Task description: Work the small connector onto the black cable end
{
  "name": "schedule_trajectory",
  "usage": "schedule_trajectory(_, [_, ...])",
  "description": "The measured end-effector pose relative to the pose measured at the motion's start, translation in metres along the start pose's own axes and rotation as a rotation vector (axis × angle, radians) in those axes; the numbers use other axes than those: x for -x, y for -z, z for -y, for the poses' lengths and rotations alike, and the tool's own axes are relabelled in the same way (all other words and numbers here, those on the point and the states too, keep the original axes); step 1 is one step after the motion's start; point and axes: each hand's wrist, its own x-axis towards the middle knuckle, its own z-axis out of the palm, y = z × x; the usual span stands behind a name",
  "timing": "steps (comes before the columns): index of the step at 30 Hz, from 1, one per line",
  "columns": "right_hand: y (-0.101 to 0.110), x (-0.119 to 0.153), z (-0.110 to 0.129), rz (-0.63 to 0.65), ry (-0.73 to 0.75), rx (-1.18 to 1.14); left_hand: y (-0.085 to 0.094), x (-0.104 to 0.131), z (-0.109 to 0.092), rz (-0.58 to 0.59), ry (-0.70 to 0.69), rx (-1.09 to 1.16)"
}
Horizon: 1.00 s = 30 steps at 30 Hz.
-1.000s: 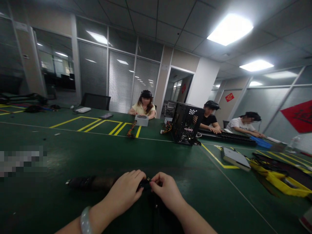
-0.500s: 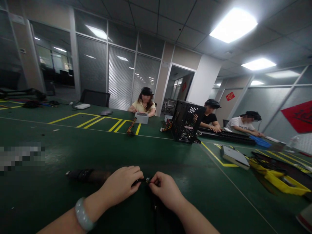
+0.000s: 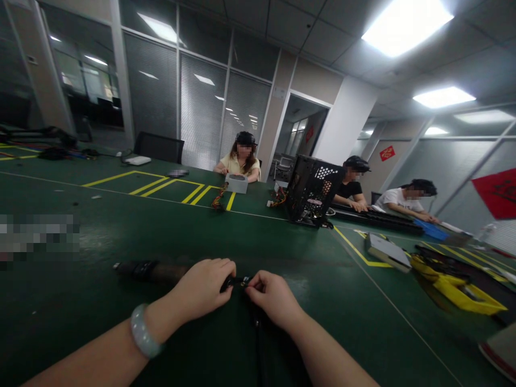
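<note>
A long dark cylindrical tool (image 3: 155, 271) lies across the green table, its shiny metal tip at the left and black bands behind it. It looks like an electric screwdriver, though its kind is not certain. Over its right end my left hand (image 3: 209, 287) is closed, palm down, with a black end showing past the fingers. Thumb and fingertips of my right hand (image 3: 272, 298) pinch a small dark end piece with a shiny metal part, right beside that black end. Below my right hand a black cord (image 3: 258, 336) runs down toward me. The fingers partly hide where the pieces meet.
A black computer case (image 3: 308, 191) stands beyond my hands. A grey power supply (image 3: 237, 183) with wires sits before a seated person. At right are a flat metal box (image 3: 387, 251), a yellow tray (image 3: 470, 295) and a white cup-like object (image 3: 500, 349). Two more people work there.
The view has tilted slightly, so everything sits a little higher. Both hands keep their grips; the small metal part between them has turned slightly.
</note>
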Motion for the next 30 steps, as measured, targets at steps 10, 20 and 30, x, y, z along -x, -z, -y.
schedule_trajectory(10, [-0.0044,0.0038,0.0100,-0.005,0.024,0.051,0.0025,0.0023,-0.0021,0.020,-0.010,-0.001])
schedule_trajectory(20, [-0.0093,0.0025,0.0040,-0.018,0.058,0.062,-0.0002,0.0053,0.0022,0.040,-0.035,0.065])
schedule_trajectory(30, [-0.0094,0.0016,0.0014,-0.016,0.084,0.089,-0.0005,0.0088,-0.0031,0.035,-0.018,0.059])
